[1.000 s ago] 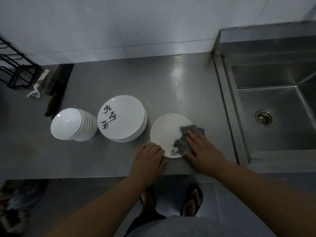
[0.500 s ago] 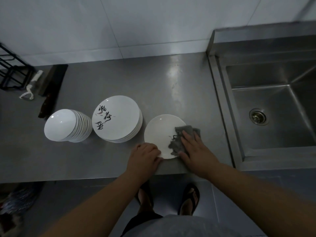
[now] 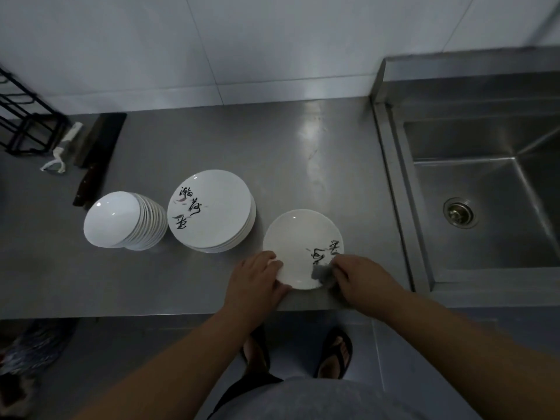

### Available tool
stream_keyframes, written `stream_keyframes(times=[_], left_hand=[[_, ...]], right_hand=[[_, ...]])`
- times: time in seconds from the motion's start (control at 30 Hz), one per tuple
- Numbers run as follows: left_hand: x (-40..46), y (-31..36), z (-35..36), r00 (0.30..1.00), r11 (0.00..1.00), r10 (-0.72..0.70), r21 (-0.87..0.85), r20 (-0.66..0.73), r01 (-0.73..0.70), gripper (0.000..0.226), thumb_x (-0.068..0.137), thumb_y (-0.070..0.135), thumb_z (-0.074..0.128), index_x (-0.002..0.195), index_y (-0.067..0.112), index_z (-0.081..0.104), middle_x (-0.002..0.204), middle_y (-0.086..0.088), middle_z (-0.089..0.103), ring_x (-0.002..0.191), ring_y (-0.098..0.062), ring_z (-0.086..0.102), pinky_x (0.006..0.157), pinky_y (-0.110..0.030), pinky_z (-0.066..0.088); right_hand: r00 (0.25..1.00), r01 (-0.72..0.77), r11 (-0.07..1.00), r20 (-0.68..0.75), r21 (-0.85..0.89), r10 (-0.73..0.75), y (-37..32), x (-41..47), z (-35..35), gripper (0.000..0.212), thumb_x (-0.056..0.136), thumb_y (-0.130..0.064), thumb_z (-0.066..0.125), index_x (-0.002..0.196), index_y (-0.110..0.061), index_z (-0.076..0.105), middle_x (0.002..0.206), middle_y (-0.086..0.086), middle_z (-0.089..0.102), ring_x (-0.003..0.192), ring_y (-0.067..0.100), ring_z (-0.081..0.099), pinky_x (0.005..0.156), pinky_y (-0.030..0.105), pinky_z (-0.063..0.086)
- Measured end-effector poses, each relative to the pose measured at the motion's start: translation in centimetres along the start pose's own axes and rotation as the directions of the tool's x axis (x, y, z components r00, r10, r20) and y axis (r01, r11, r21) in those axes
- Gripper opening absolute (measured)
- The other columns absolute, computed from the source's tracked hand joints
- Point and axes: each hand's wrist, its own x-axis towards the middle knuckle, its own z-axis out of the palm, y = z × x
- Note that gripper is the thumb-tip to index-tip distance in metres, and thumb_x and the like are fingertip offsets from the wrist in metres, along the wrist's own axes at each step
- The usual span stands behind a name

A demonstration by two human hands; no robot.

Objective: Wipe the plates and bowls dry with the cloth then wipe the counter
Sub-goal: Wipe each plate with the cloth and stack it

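Half-hidden cloth (image 3: 321, 272), right hand (image 3: 362, 281), plate (image 3: 298, 242)

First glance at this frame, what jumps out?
Two hands at the counter's near edge work a single white plate: the left hand steadies its rim, the right hand presses a grey cloth on it. Left of that stand a plate stack and a bowl stack; the sink lies right.
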Motion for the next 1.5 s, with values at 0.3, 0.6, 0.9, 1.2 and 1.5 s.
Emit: stream_keyframes(times=[0.3, 0.6, 0.9, 1.2, 1.5], left_hand=[[2.7, 0.8, -2.2, 0.875, 0.855, -0.347, -0.271, 0.337, 0.443, 0.078, 0.091, 0.052, 0.061, 0.156, 0.024, 0.027, 0.144, -0.003, 0.056, 0.124, -0.027, 0.059, 0.098, -0.037, 0.049], [5.7, 1.5, -4.4, 0.766, 0.698, -0.402, -0.373, 0.502, 0.611, 0.069, 0.089, 0.042, 0.073, 0.143, 0.011, 0.044, 0.142, -0.01, 0.057, 0.128, -0.028, 0.057, 0.09, -0.026, 0.042], [7.5, 4.8, -14.9, 0.851, 0.362, -0.461, -0.822, 0.252, 0.44, 0.053, 0.09, 0.077, 0.039, 0.122, 0.036, 0.041, 0.11, 0.001, 0.067, 0.104, -0.02, 0.069, 0.098, -0.052, 0.053], [11.2, 5.5, -23.4, 0.868, -0.42, -0.398, -0.9, 0.297, 0.116, 0.036, 0.106, 0.007, 0.044, 0.14, 0.011, 0.054, 0.129, -0.014, 0.069, 0.109, -0.026, 0.069, 0.087, -0.038, 0.062], [11.1, 6.5, -27.1, 0.937, -0.436, -0.292, -0.899, 0.192, 0.048, 0.036, 0.096, 0.008, 0.05, 0.131, 0.008, 0.059, 0.123, -0.016, 0.072, 0.097, -0.024, 0.075, 0.078, -0.038, 0.064]], right_hand=[[0.878, -0.447, 0.886, 0.13, -0.121, 0.46, 0.2, 5.1, -3.2, 0.048, 0.091, -0.06, 0.06, 0.112, -0.018, 0.056, 0.105, 0.006, 0.067, 0.089, 0.023, 0.061, 0.069, 0.034, 0.046], [0.85, -0.507, 0.862, 0.171, 0.007, 0.498, -1.4, 4.9, -3.6, 0.029, 0.106, -0.035, 0.041, 0.11, -0.01, 0.056, 0.111, 0.014, 0.065, 0.103, 0.033, 0.064, 0.081, 0.038, 0.05], [0.81, -0.144, 0.701, -0.323, 0.699, 0.489, -6.0, 2.5, -11.5, 0.048, 0.102, -0.064, 0.034, 0.095, -0.023, 0.058, 0.076, 0.014, 0.069, 0.061, 0.027, 0.067, 0.05, 0.037, 0.056], [0.803, 0.122, 0.848, -0.553, 0.516, 0.221, -9.2, 1.7, -17.6, 0.028, 0.099, -0.047, 0.056, 0.127, -0.045, 0.056, 0.092, -0.01, 0.069, 0.075, 0.013, 0.069, 0.071, 0.041, 0.061], [0.595, 0.376, 0.892, -0.803, 0.25, -0.026, -13.0, 0.8, -21.5, 0.044, 0.107, -0.03, 0.048, 0.151, -0.028, 0.048, 0.142, -0.015, 0.053, 0.128, 0.0, 0.052, 0.111, 0.027, 0.043]])
